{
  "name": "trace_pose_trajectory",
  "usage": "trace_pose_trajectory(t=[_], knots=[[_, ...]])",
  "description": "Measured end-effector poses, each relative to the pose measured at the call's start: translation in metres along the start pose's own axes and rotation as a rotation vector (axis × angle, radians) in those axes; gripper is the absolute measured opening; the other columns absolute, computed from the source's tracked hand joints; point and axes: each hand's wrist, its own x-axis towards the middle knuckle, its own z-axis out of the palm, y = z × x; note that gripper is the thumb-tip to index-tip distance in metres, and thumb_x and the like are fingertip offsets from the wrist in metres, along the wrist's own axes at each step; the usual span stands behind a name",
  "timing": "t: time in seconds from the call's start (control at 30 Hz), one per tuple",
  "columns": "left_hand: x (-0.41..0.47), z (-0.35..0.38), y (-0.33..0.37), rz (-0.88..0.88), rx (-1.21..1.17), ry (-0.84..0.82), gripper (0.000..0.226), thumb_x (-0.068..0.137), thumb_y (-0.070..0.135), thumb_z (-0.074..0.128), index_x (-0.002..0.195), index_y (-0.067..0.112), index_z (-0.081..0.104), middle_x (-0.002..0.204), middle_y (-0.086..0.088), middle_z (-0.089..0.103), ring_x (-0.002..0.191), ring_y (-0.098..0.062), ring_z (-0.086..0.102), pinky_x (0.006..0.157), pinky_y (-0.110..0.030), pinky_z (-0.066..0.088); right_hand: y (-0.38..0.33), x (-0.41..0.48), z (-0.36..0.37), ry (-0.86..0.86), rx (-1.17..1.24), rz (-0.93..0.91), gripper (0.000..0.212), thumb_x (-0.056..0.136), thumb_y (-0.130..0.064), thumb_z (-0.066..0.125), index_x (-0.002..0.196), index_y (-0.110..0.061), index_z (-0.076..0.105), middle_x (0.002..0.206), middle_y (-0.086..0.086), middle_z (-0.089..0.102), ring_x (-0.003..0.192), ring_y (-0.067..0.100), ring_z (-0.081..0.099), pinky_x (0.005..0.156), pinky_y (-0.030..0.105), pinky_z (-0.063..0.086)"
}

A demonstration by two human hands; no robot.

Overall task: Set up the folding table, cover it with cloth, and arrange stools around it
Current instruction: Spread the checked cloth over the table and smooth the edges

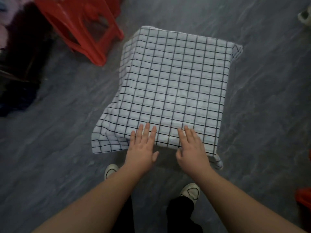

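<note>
Here, far off to the left of the left hand [143, 147], we see a dark heap of things [18, 64] on the grey marbled floor [58, 148]. Next to the heap stands a red plastic stool [80, 29], well ahead of that hand and to its left. Then comes the cloth [171, 84]: white with a thin black grid, spread smooth over a square top that it hides entirely. Its edges hang down on the left and near sides, and a loose, rumpled corner droops just left of the left hand. We find that hand lying flat on the cloth's near edge, fingers straight and slightly spread, gripping nothing. Just beside it, the right hand [191, 148] rests on the same edge, fingers likewise extended and holding nothing, thumb turned toward the left hand. Far to the right of the right hand, something red [304, 197] sits at the edge of view, too blurred for us to identify.
</note>
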Motion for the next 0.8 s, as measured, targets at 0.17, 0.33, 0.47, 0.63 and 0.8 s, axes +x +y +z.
trace_pose_trajectory(t=[0.17, 0.33, 0.47, 0.63, 0.8], knots=[[-0.014, 0.002, -0.094, -0.074, -0.047, 0.049, 0.102, 0.088, 0.046, 0.063, 0.158, 0.020, -0.006, 0.166, -0.011, -0.006, 0.152, -0.029, -0.010, 0.123, -0.051, -0.002, -0.075, 0.031, 0.032, 0.021, -0.087, -0.065, 0.074, 0.095, -0.030, 0.048, 0.161, -0.022, 0.013, 0.169, 0.005, 0.008, 0.155, 0.025, 0.004, 0.124, 0.043, 0.006], [-0.024, 0.006, -0.190, -0.100, -0.109, 0.018, 0.102, 0.091, 0.045, 0.060, 0.156, 0.020, -0.013, 0.166, -0.009, -0.013, 0.152, -0.028, -0.017, 0.123, -0.046, -0.006, -0.155, 0.052, 0.070, -0.008, -0.114, -0.024, 0.075, 0.096, -0.030, 0.048, 0.161, -0.022, 0.013, 0.169, 0.006, 0.008, 0.155, 0.026, 0.004, 0.125, 0.046, 0.010], [-0.017, 0.006, -0.239, -0.097, -0.168, -0.028, 0.103, 0.092, 0.047, 0.059, 0.155, 0.019, -0.018, 0.164, -0.007, -0.021, 0.151, -0.026, -0.019, 0.123, -0.041, -0.009, -0.210, 0.068, 0.091, -0.004, -0.094, 0.012, 0.073, 0.096, -0.026, 0.046, 0.161, -0.021, 0.013, 0.168, 0.007, 0.010, 0.155, 0.027, 0.004, 0.125, 0.044, 0.009], [0.022, 0.024, -0.269, 0.017, -0.142, -0.061, 0.109, 0.091, 0.051, 0.061, 0.154, 0.017, -0.022, 0.164, -0.006, -0.022, 0.151, -0.024, -0.021, 0.124, -0.042, -0.005, -0.232, 0.099, 0.118, -0.007, -0.173, -0.047, 0.074, 0.095, -0.028, 0.047, 0.161, -0.017, 0.015, 0.168, 0.007, 0.012, 0.155, 0.027, 0.007, 0.125, 0.049, 0.012], [0.073, 0.070, -0.271, 0.194, -0.187, -0.024, 0.111, 0.090, 0.051, 0.062, 0.153, 0.020, -0.024, 0.164, -0.002, -0.021, 0.150, -0.018, -0.021, 0.123, -0.038, -0.008, -0.219, 0.133, 0.146, 0.098, -0.218, -0.096, 0.071, 0.096, -0.030, 0.044, 0.160, -0.012, 0.018, 0.167, 0.009, 0.016, 0.155, 0.028, 0.009, 0.125, 0.050, 0.010]])
